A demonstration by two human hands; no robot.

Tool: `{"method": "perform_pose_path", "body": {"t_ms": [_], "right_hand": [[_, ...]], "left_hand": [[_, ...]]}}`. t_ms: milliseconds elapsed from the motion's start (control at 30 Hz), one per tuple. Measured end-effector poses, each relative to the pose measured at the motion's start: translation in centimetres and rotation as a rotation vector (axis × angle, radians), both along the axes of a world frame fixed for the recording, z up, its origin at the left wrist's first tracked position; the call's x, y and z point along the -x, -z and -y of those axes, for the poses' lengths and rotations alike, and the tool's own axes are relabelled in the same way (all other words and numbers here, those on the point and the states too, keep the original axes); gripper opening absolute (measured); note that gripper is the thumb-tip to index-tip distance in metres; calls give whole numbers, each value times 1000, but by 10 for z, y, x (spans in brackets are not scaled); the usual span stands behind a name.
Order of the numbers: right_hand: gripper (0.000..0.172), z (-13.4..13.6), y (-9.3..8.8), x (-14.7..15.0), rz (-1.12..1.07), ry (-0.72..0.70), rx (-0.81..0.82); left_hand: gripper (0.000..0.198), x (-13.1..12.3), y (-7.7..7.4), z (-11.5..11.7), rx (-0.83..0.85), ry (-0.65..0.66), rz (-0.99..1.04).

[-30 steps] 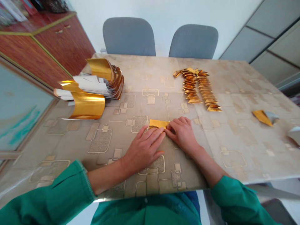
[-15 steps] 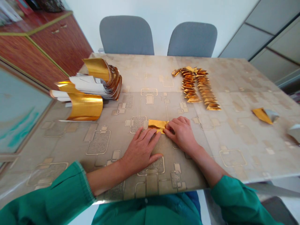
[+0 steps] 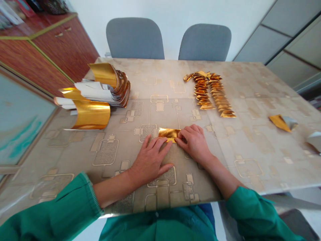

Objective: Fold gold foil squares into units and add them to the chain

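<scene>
A narrow gold foil strip lies folded on the patterned table cover, just in front of me. My left hand rests flat with spread fingers, its fingertips at the strip's lower left edge. My right hand presses its fingertips onto the strip's right end, hiding that end. To the far left stands a curled pile of gold-backed sheets with white undersides. A double row of folded gold pieces lies beyond my hands.
At the table's right sit a gold-and-silver folded piece and a silver piece. Several curled sheets overhang near the left side. Grey chairs stand past the far edge, and a wooden cabinet stands at left.
My left hand has drawn back slightly toward me, showing more of the shiny gold strip. The strip looks flatter and wider. The camera view has shifted slightly.
</scene>
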State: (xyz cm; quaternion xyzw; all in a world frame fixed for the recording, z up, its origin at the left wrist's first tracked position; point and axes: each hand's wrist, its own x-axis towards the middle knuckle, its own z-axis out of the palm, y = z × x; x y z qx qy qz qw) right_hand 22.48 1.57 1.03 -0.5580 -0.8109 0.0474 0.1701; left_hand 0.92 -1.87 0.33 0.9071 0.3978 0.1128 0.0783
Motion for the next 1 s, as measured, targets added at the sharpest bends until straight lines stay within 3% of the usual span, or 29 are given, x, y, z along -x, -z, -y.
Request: {"method": "perform_pose_path", "body": {"t_ms": [167,267,533,1000], "right_hand": [[19,15,-5,1,9,-104,-162],[25,31,-1,8,52,-205,-137],[40,53,11,7,155,-155,-81],[33,46,7,10,180,-137,-110]], "left_hand": [[68,0,-1,-1,3,0,-11],[68,0,-1,-1,-12,-2,-27],[64,3,1,-2,-103,2,-12],[52,40,-1,-8,-226,49,-65]]}}
